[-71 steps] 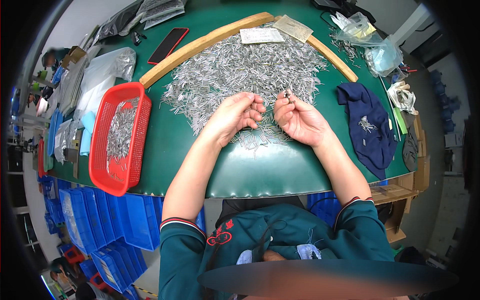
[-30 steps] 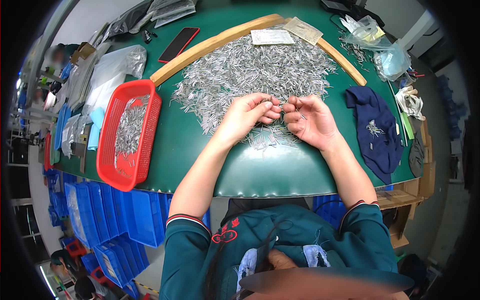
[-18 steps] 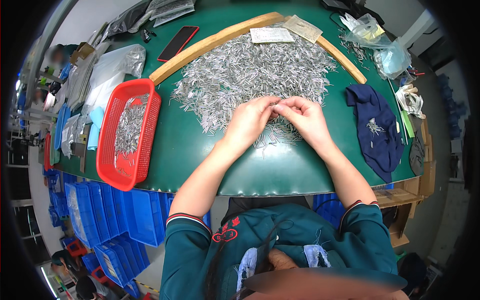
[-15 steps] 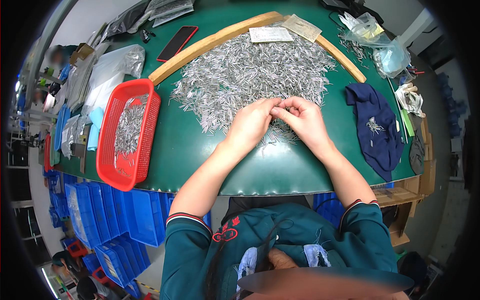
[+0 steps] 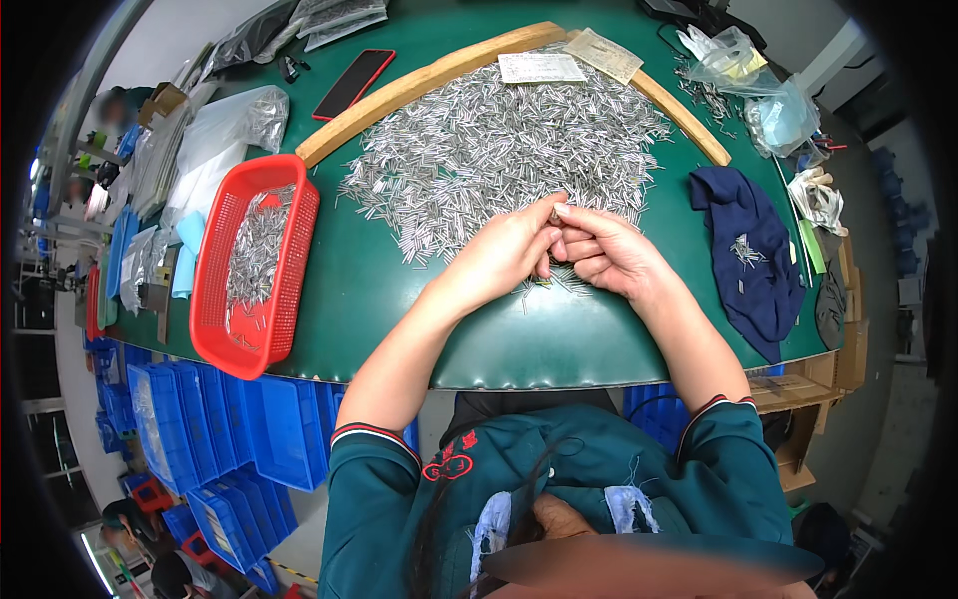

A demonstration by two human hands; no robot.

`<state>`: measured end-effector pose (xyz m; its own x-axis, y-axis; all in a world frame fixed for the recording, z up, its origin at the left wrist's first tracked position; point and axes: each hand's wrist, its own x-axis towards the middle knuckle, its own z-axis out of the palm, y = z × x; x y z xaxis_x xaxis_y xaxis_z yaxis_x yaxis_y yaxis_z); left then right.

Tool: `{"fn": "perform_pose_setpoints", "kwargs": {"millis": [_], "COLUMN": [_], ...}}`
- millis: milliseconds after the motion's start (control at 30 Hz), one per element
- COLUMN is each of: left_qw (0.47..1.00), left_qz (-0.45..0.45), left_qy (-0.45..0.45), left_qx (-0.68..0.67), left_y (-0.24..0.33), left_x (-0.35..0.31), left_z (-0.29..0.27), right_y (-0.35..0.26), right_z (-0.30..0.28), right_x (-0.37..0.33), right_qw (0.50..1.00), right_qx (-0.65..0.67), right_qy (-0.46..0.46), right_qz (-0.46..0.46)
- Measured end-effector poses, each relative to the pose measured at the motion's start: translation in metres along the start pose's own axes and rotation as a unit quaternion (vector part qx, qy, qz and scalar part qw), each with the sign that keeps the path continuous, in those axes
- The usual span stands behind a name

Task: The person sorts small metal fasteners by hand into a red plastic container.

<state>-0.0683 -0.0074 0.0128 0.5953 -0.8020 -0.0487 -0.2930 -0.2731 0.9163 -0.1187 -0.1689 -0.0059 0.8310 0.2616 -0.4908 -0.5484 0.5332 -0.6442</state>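
Note:
A wide pile of small silvery metal pins [image 5: 499, 140] covers the middle of the green table. Over its near edge my two hands meet, fingertips against fingertips. My left hand [image 5: 507, 246] is closed, thumb and fingers bent inward. My right hand [image 5: 609, 252] is closed too, its thumb and index finger pinched and the other fingers curled. Something tiny and dark shows between the touching fingertips, too small to name. A few loose pins [image 5: 564, 287] lie just below my hands.
A red perforated basket [image 5: 303, 230] with pins stands at the left. Wooden strips [image 5: 429, 80] border the pile's far side, with paper slips [image 5: 540, 68] on it. Beyond the left strip lies a phone [image 5: 353, 85]. A navy cloth [image 5: 743, 215] bearing some pins lies at the right.
My fingers have shifted against each other: the right fingers have curled in and the left thumb has dropped lower. The pile and basket look the same.

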Motion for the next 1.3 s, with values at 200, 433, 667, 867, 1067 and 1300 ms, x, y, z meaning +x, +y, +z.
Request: {"fn": "perform_pose_setpoints", "kwargs": {"millis": [200, 433, 667, 867, 1067, 1300], "left_qw": [1.0, 0.999, 0.994, 0.979, 0.996, 0.932], "left_qz": [-0.003, 0.005, 0.008, 0.114, 0.052, -0.076], "left_qy": [-0.007, 0.009, 0.019, 0.061, 0.033, -0.04], "left_qx": [0.001, 0.046, 0.103, 0.159, 0.064, -0.353], "left_y": [0.006, 0.007, 0.008, -0.002, 0.005, -0.011], "left_x": [-0.003, -0.005, -0.004, -0.004, -0.002, 0.007], "left_z": [-0.004, -0.003, -0.002, 0.001, 0.0, -0.014], "right_y": [0.0, 0.002, 0.002, -0.006, -0.006, -0.004], "right_z": [-0.001, -0.002, -0.001, 0.008, 0.002, -0.002], "right_x": [0.002, 0.002, 0.002, -0.007, -0.006, -0.001], "right_qw": [0.977, 0.961, 0.975, 0.993, 0.996, 0.992], "right_qx": [0.185, 0.247, 0.209, 0.105, 0.067, 0.113], "right_qy": [-0.064, -0.074, -0.049, -0.054, -0.053, -0.047], "right_qz": [0.089, 0.099, 0.056, -0.026, -0.025, -0.033]}}
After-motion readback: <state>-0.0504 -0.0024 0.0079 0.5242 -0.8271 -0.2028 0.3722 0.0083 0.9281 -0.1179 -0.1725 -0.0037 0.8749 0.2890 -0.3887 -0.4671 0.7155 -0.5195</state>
